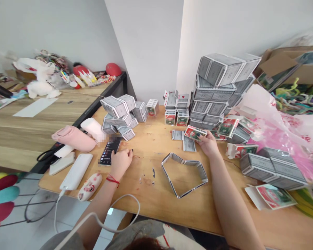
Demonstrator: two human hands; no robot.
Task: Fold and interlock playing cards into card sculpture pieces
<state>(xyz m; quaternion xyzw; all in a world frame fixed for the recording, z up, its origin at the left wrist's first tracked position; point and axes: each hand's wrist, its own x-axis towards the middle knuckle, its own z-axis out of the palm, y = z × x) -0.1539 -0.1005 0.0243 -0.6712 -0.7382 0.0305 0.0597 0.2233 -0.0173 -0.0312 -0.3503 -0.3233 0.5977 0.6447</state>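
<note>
My left hand [122, 162], with a red string bracelet on the wrist, rests at the right edge of a dark-screened phone [110, 151]. One finger touches the screen, the thumb is apart from it, and nothing is held. In my right hand [208, 143] is a red and green playing card box [195, 132], gripped at its right end. Grey-backed playing cards [189, 143] lie flat just beneath that box. Between my forearms stands a five-sided ring of joined cards [174, 184] on the wooden table [146, 146].
Tall stacks of card-covered blocks [214, 92] stand at the back right, smaller stacks [118, 116] at the back left. More card boxes [241, 150] and a pink plastic bag [284, 132] fill the right. A white power bank [76, 171] with a cable lies left.
</note>
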